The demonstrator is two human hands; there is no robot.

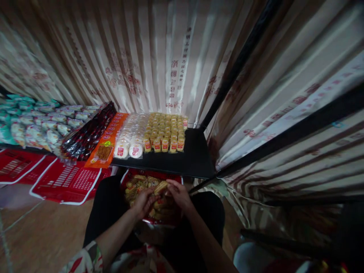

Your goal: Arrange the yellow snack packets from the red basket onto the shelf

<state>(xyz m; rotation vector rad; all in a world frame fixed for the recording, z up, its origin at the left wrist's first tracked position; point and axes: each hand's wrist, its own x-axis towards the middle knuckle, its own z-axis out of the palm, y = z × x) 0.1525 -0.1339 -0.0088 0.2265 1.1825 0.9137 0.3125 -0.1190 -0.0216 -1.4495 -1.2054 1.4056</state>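
Between my two hands is a small yellow wrapped snack packet [160, 187], held above a red basket [124, 175]. My left hand [144, 203] closes its fingers on the packet's lower left end. The fingers of my right hand [179, 192] pinch its upper right end. Beneath them, the basket is filled with many similar yellow-brown packets [139, 182]. It sits between my knees, just under the front edge of a black shelf [196, 159]. Dim light hides the packet's print.
Along the shelf stand rows of yellow packets [165, 131], round white packets [132, 132], an orange snack bag [106, 140], dark shiny packets [85, 138] and pale bags [42, 125]. Red baskets [68, 180] lie at left. A black pole [236, 72] and curtains [153, 49] border the shelf.
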